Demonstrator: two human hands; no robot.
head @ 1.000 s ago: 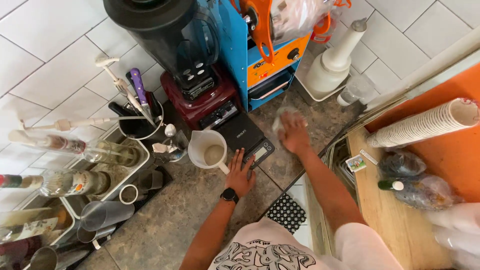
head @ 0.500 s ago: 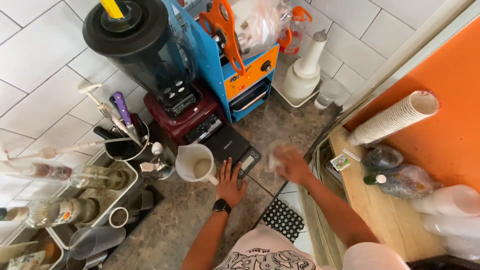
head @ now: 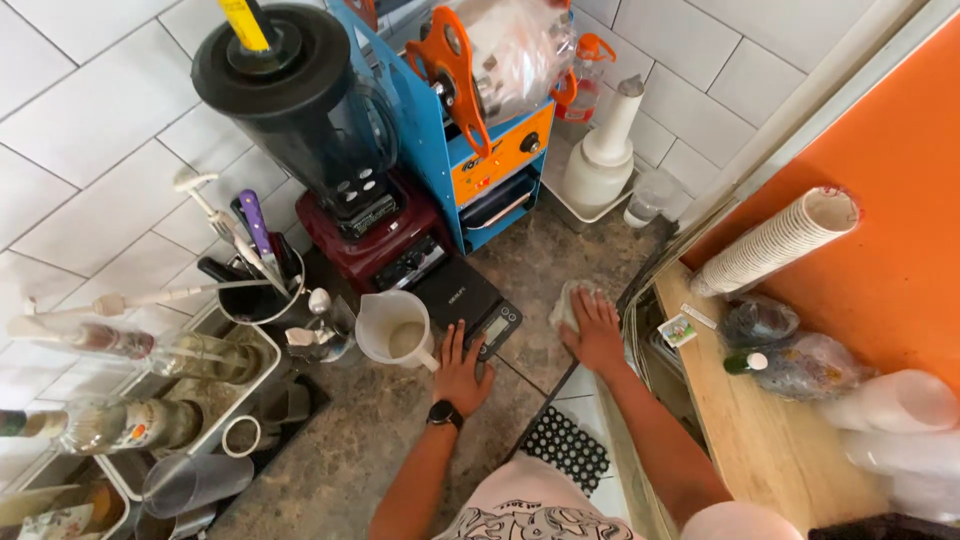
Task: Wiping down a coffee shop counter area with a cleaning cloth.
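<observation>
Right hand (head: 596, 330) presses flat on a cloth (head: 566, 305) on the desk (head: 380, 440), right of the scale (head: 470, 303) where the open left hand (head: 462, 368) rests.

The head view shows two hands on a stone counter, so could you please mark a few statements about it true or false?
1. The right hand presses a pale cloth flat on the counter. True.
2. The left hand grips the white jug's handle. False: it rests flat beside the white jug, its fingers at the black scale.
3. The blender stands behind the jug. True.
4. The stack of paper cups stands upright. False: it lies on its side.
</observation>
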